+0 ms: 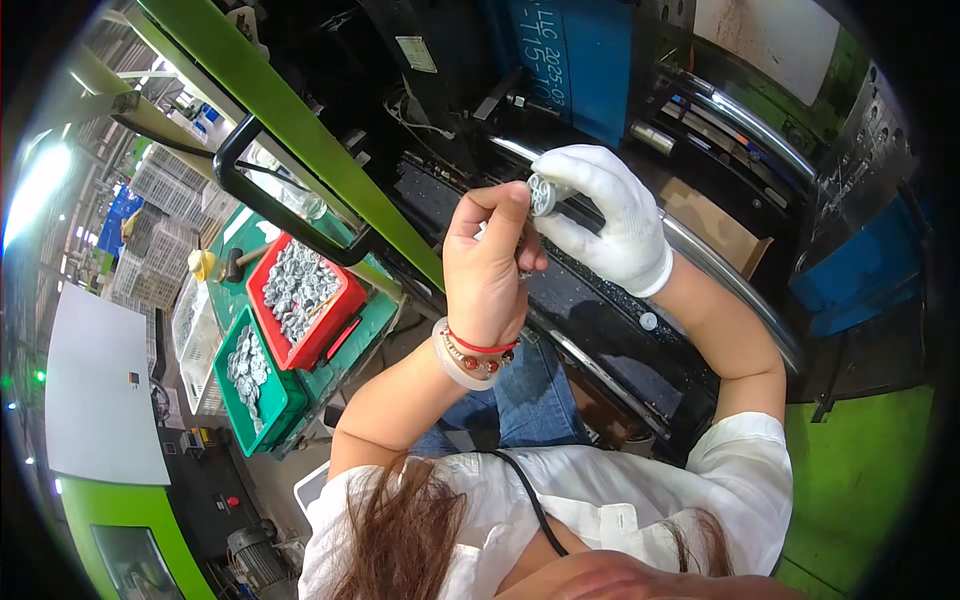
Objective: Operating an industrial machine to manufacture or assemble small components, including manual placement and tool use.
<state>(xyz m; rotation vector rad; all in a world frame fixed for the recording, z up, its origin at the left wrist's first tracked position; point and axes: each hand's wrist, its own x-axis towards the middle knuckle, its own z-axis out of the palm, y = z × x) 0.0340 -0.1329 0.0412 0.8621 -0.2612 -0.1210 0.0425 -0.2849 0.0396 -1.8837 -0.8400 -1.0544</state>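
Observation:
Between my two hands, in front of the machine, is a small grey round part (542, 195) with openings in its face. My right hand (615, 220), in a white glove, pinches it between thumb and fingers. My bare left hand (488, 255) is closed, and its thumb and forefinger touch the part's left edge. Bits of something pale show between the curled left fingers; what they are I cannot make out. A red cord, beads and a pale bangle circle the left wrist. Another small round grey piece (649, 321) lies on the dark machine bed below my right hand.
At left, a red bin (343, 322) and a green bin (290, 400) full of small grey parts stand on a green table (372, 345), near a hammer (240, 262). A green door frame (300, 130) with a black handle (228, 165) rises between table and machine. Metal bars (740, 105) cross the machine.

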